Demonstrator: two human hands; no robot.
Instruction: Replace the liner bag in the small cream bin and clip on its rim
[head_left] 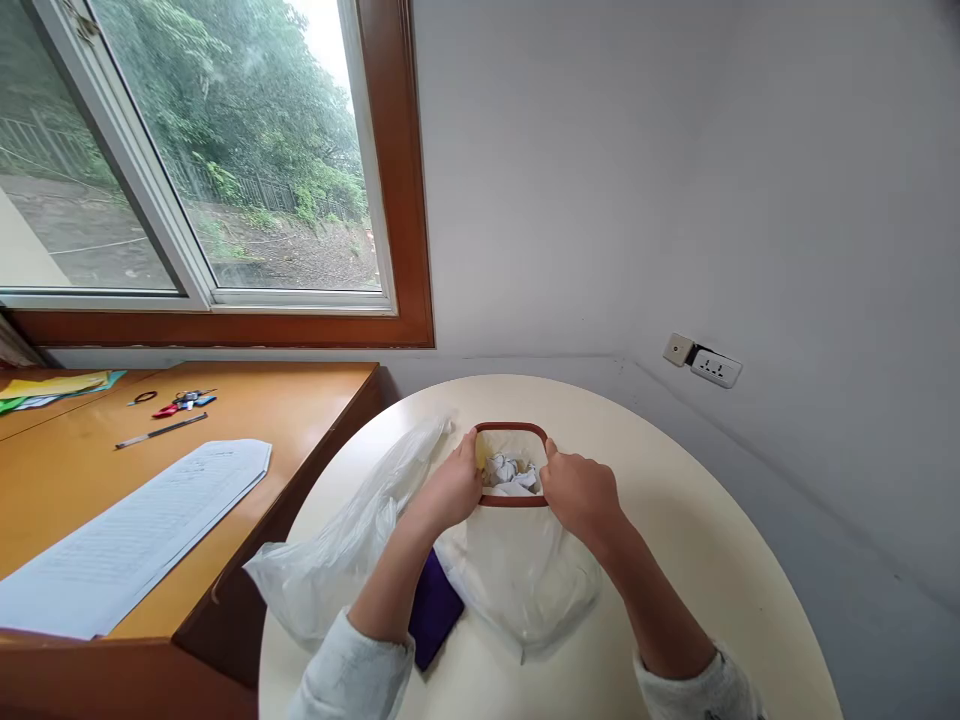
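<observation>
Small bin [512,470] w/ red-brown rim, center of round table [675,480]. L hand [454,490] pinches rim at 9 o'clock, R hand [577,492] at 3; both grips closed on it. Liner bag [517,570] prob. light, thin, slippery; hold by rim.

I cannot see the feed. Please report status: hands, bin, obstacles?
Both hands, left hand and right hand, grip small bin rim. Crumpled paper inside. Loose plastic bag beside left.

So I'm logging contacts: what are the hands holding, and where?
Both hold the small bin by its red-brown rim: left hand on the left side, right hand on the right.
</observation>
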